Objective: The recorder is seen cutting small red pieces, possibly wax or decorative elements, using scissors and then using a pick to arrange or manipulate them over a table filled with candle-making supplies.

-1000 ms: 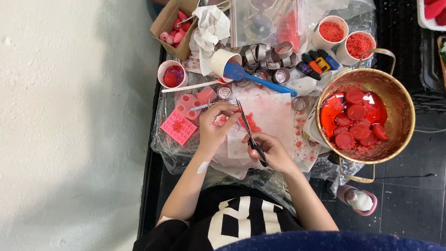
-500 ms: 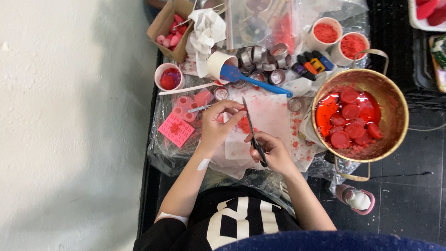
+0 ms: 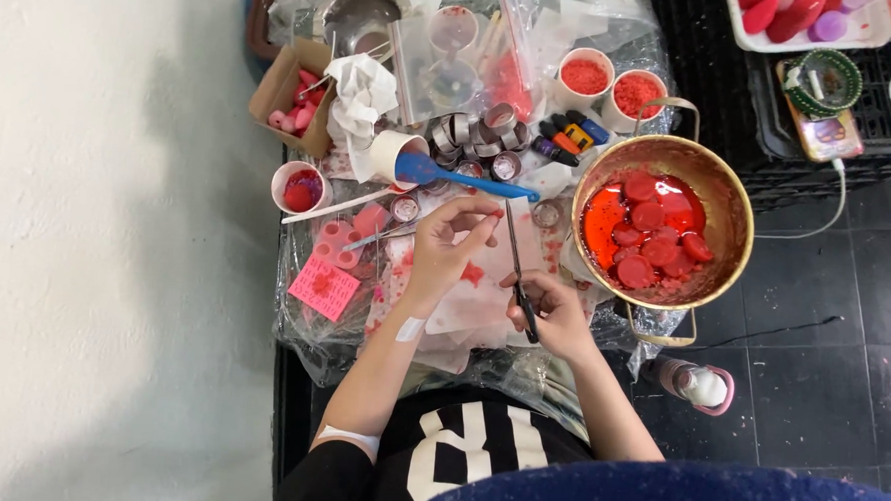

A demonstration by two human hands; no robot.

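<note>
Right hand [image 3: 553, 310], centre frame, gripped around the black handles of scissors [image 3: 518, 267]; thin blades point up-frame toward the left hand [image 3: 446, 246]. Left hand fingertips pinched on a small red piece [image 3: 494, 215], too small to identify, just beside the blade tips. Both over a red-stained white sheet [image 3: 474, 292]. Left of it: pink square card [image 3: 324, 287]. Upper left: open brown cardboard box [image 3: 294, 92] with pink bits. White cup [image 3: 297, 187] with red content. Blue spatula [image 3: 464, 178] rests in a white cup [image 3: 390, 153]. Right: brass pot [image 3: 664, 220] with red liquid and red discs. Above it two white cups [image 3: 613, 85] of red granules.
</note>
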